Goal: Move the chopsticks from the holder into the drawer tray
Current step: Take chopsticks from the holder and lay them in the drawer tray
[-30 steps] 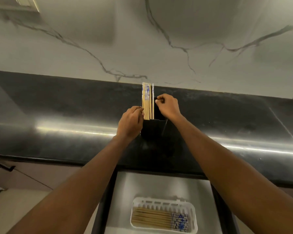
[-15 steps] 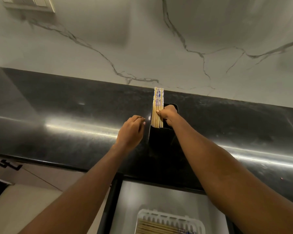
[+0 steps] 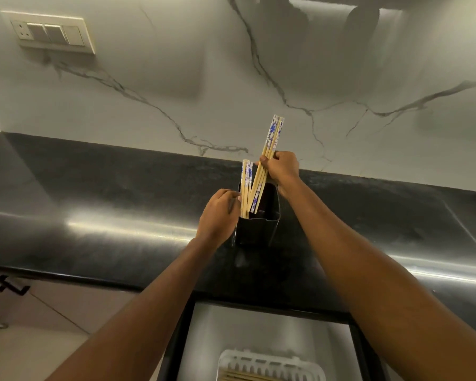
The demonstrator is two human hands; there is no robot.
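Chopsticks (image 3: 270,149) in right hand (image 3: 282,169), at holder (image 3: 257,229)

Both arms outstretched; left hand (image 3: 220,213) curled round holder (image 3: 256,229) rim; right hand (image 3: 282,169) higher, gripping chopsticks (image 3: 272,136).

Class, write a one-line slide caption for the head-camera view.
Right hand grips a tilted bundle of chopsticks, tips in the black holder; left hand rests against its rim.

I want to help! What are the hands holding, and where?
Right hand grips a chopstick bunch near its middle. Left hand curls at the holder's rim; hold unclear.
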